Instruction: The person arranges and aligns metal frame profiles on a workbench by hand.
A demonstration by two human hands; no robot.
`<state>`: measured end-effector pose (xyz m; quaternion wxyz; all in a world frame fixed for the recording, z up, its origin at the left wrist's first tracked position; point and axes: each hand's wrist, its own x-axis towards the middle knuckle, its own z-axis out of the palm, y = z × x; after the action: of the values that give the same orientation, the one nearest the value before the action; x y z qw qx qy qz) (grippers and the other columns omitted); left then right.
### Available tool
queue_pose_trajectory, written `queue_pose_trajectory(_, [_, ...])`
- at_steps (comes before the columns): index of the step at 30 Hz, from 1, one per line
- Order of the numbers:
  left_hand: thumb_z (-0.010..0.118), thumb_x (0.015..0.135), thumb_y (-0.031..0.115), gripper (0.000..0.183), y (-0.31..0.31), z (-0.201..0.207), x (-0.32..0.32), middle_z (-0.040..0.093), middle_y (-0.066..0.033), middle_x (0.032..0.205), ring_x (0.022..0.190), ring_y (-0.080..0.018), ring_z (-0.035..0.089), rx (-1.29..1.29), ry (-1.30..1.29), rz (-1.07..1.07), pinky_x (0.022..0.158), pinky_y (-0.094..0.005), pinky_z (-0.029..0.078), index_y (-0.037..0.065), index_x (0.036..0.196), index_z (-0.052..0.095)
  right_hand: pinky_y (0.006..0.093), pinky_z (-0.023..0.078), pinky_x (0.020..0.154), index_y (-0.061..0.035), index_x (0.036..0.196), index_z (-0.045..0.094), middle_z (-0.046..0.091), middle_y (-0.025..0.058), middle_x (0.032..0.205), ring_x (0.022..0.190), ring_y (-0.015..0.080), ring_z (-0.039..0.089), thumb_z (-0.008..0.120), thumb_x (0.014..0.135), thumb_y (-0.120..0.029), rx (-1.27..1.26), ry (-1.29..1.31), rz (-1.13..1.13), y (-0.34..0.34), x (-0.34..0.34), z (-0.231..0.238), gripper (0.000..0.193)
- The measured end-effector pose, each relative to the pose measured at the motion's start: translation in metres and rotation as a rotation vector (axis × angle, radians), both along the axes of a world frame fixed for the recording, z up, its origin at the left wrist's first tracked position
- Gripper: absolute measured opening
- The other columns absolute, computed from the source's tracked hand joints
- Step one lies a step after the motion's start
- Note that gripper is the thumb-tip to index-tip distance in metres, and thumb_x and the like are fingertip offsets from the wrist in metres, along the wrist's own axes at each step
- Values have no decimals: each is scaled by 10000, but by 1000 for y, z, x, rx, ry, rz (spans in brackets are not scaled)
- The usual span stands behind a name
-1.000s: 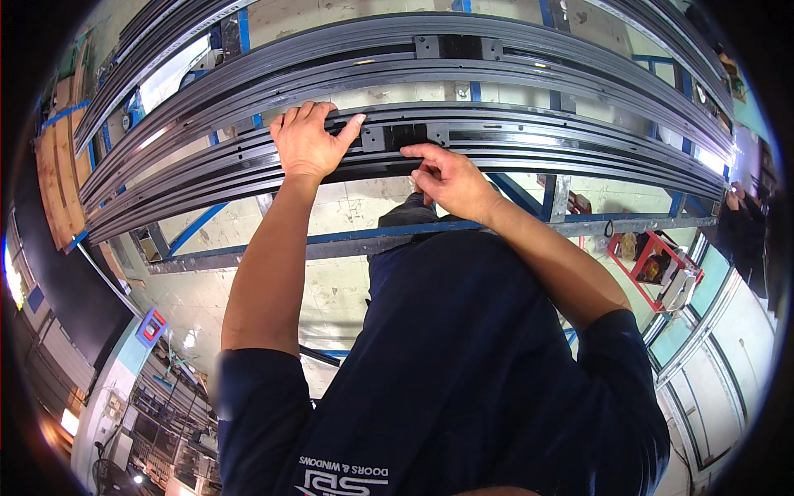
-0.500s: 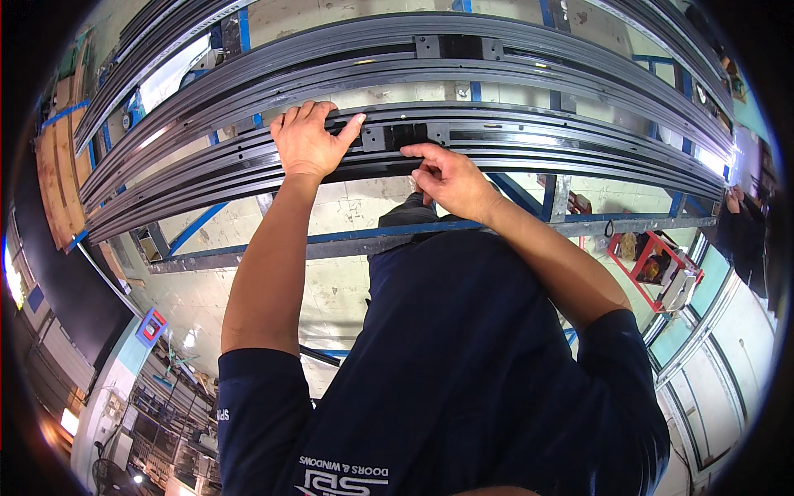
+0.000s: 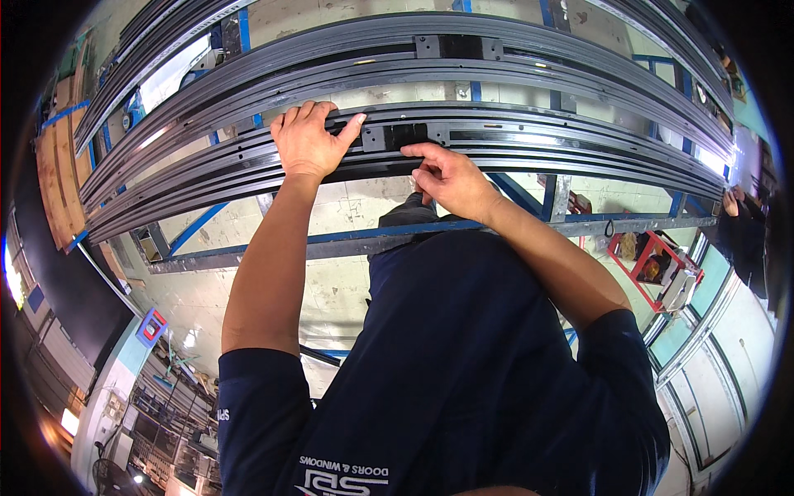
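Note:
A long dark grey metal profile [image 3: 538, 145] with lengthwise grooves lies across in front of me. Near its middle is a black recessed patch [image 3: 405, 135] between two small grey plates. My left hand [image 3: 313, 140] rests on the profile left of this patch, fingers spread toward its far edge and thumb held apart. At the patch's near side, my right hand [image 3: 455, 182] touches the profile with its index finger stretched out. The thumb sits lower, by the near edge, and the other fingers are curled and partly hidden. Neither hand is seen holding a loose thing.
A similar profile [image 3: 331, 78] lies just beyond, with more profiles [image 3: 157, 62] farther off. Blue and grey frame bars [image 3: 347, 241] run beneath, close to my body. A red cart [image 3: 645, 264] stands at the right. Another person's hand [image 3: 730, 203] is at the far right ends.

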<state>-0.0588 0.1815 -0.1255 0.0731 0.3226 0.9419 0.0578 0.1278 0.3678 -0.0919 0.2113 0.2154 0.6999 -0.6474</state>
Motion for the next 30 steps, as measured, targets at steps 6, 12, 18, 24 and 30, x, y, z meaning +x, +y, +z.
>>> queue_pose_trajectory(6, [655, 838, 690, 591, -2, -2, 0, 705, -2, 1044, 1104, -205, 603, 16, 21, -8, 1075, -418, 325, 151, 1057, 759, 329, 568, 735, -73, 1362, 586, 709, 108, 867, 710, 185, 694, 601, 973, -115, -13, -31, 10, 0, -1, 1, 391])
queue_pose_trajectory(12, [648, 838, 696, 600, -1, -1, 0, 704, -4, 1047, 1102, -207, 602, 7, 2, -3, 1076, -420, 325, 150, 1063, 759, 330, 573, 736, -72, 1363, 584, 707, 105, 858, 712, 185, 702, 599, 975, -116, -16, -32, 3, 0, -2, 3, 391])
queue_pose_trajectory(18, [639, 841, 701, 605, 0, -2, 0, 703, -8, 1045, 1103, -212, 600, -6, 11, -6, 1079, -421, 324, 151, 1066, 756, 331, 573, 729, -68, 1364, 581, 706, 104, 858, 699, 185, 700, 596, 974, -115, -24, -17, -3, 0, 0, -1, 393])
queue_pose_trajectory(24, [633, 842, 702, 614, 1, 1, 0, 705, -12, 1057, 1105, -217, 599, 7, -1, -1, 1081, -423, 323, 145, 1073, 752, 337, 570, 720, -65, 1359, 587, 702, 100, 843, 693, 188, 694, 607, 963, -122, -37, 5, -21, -1, 3, -4, 400])
queue_pose_trajectory(30, [618, 844, 708, 629, 1, 1, 1, 709, -15, 1102, 1142, -221, 588, -1, -29, 12, 1092, -431, 320, 145, 1089, 751, 341, 554, 782, -94, 1350, 605, 704, 100, 886, 815, 220, 691, 653, 954, -161, 97, 66, 41, 6, 18, -5, 404])
